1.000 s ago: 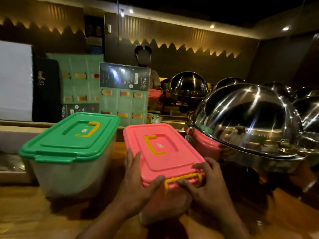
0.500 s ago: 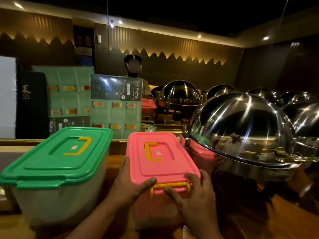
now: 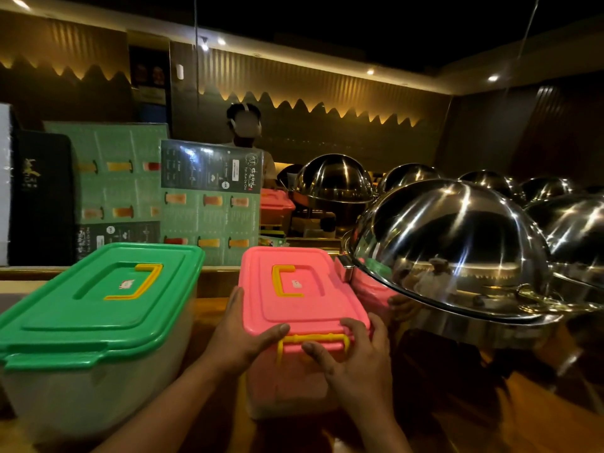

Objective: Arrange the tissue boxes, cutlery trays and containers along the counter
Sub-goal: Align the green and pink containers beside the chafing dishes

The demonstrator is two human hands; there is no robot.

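Observation:
A pink-lidded container (image 3: 304, 289) with yellow handle and clasp stands on the wooden counter (image 3: 539, 416) in front of me. My left hand (image 3: 240, 335) grips its near left corner, thumb on the lid. My right hand (image 3: 353, 361) holds its near right corner, fingers over the yellow clasp. Beside it on the left stands a larger clear container with a green lid (image 3: 98, 305), a narrow gap between the two.
A big steel chafing dome (image 3: 457, 250) sits close to the pink container's right, with more domes (image 3: 333, 181) behind. Green menu boards (image 3: 209, 204) lean at the counter's back. Another pink box (image 3: 274, 204) and a person (image 3: 245, 138) stand beyond.
Both hands have stayed on the pink container, which now sits farther back and straighter beside the green one. The view has tilted and shifted right.

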